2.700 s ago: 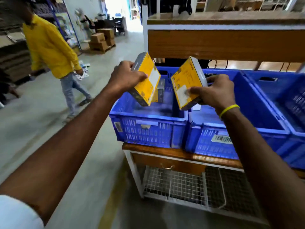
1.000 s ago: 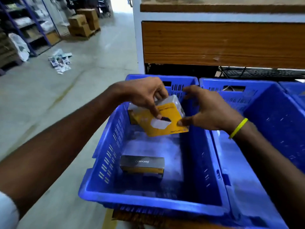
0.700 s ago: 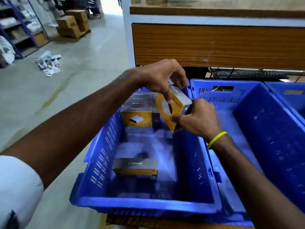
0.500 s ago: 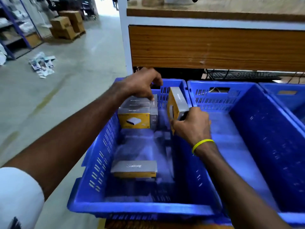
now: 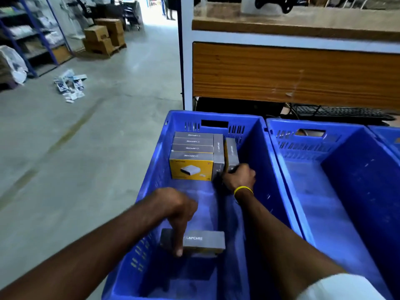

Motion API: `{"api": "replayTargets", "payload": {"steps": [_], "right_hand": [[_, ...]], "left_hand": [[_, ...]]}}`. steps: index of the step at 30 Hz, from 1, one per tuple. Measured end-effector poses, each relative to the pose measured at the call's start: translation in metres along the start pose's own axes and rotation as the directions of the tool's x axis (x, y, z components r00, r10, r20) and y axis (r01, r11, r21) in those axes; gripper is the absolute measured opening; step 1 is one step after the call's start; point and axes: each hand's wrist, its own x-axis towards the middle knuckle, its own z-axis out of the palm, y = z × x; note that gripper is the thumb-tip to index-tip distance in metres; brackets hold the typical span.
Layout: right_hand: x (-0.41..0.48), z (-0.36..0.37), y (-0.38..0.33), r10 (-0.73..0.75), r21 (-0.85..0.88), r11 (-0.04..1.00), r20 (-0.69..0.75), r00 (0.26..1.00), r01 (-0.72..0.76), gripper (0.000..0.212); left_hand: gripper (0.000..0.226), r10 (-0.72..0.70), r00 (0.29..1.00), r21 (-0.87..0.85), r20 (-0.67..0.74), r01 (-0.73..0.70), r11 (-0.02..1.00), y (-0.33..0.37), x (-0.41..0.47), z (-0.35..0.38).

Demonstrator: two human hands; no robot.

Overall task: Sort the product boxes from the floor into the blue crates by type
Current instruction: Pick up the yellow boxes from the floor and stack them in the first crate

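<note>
The left hand's [image 5: 177, 207] fingers [image 5: 180, 241] are blurred: the index finger stretches down across the near face of the flat grey-topped cardboard box [image 5: 203, 242] lying alone at the near end of the blue plastic crate [image 5: 216, 115], and I cannot tell whether a grip has closed on it. Half a second ago this hand rested on the far row, so it has come back toward the near end, likely to tidy this stray box into line. Its lid reads "LAPCARE" in pale letters. Farther in, the row of grey-and-yellow boxes [image 5: 191, 156] stands against the far wall, 4 packed together plus 1 turned sideways; their tops carry what looks like the same logo, too small to read surely, and the yellow front shows a white device. Right of them, the upright grey-and-yellow box [image 5: 232, 152], held up at the crate's right wall a moment earlier, now stands on edge in the row, and the right hand [image 5: 239, 177], with a yellow wristband [image 5: 243, 189], clasps its near lower corner with curled fingers. That box seems all but placed. A second blue crate [image 5: 311, 144] sits just beside on the right.
</note>
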Motion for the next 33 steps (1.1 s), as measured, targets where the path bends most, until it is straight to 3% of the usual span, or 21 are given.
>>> {"api": "replayTargets", "payload": {"steps": [4, 8, 15, 19, 21, 23, 26, 28, 30, 33], "right_hand": [[0.010, 0.014, 0.006, -0.031, 0.031, 0.999, 0.050, 0.998, 0.030, 0.033], [0.022, 0.015, 0.013, -0.075, 0.009, 0.997, 0.097, 0.992, 0.074, 0.035], [0.023, 0.007, 0.012, -0.127, -0.148, 0.978, 0.138, 0.982, 0.147, 0.029], [0.013, -0.020, -0.007, -0.034, -0.376, 0.915, 0.287, 0.957, 0.146, 0.039], [-0.001, -0.042, -0.027, -0.021, -0.486, 0.843, 0.399, 0.917, 0.231, 0.032], [-0.012, -0.062, -0.042, -0.022, -0.490, 0.804, 0.540, 0.841, 0.336, 0.029], [-0.032, -0.090, -0.051, 0.036, -0.332, 0.862, 0.795, 0.606, 0.384, 0.044], [-0.048, -0.107, -0.053, -0.050, -0.324, 0.760, 0.835, 0.548, 0.563, 0.052], [-0.059, -0.118, -0.048, -0.221, -0.364, 0.606, 0.777, 0.590, 0.707, 0.044], [-0.065, -0.132, -0.038, -0.407, -0.349, 0.628, 0.614, 0.676, 0.696, 0.038]], "left_hand": [[0.094, 0.004, 0.999, -0.025, 0.039, -0.003, 1.000, -0.003, 0.015, 0.024], [0.052, 0.038, 0.999, -0.024, 0.018, -0.038, 0.999, 0.004, 0.017, 0.027], [0.031, 0.084, 0.996, 0.062, -0.032, -0.082, 0.995, 0.010, 0.018, 0.030], [0.015, 0.129, 0.985, 0.051, -0.111, -0.124, 0.991, 0.007, 0.015, 0.030], [0.019, 0.138, 0.980, 0.046, -0.144, -0.132, 0.990, 0.001, 0.014, 0.025], [0.030, 0.155, 0.969, 0.048, -0.191, -0.148, 0.988, -0.006, 0.017, 0.017], [0.042, 0.168, 0.927, 0.013, -0.334, -0.174, 0.985, -0.019, 0.012, -0.003], [0.041, 0.160, 0.881, -0.050, -0.444, -0.203, 0.978, -0.027, 0.005, -0.021], [0.043, 0.156, 0.835, -0.147, -0.528, -0.270, 0.952, -0.027, -0.008, -0.042], [0.034, 0.147, 0.795, -0.210, -0.589, -0.326, 0.922, -0.026, -0.023, -0.074]]}}
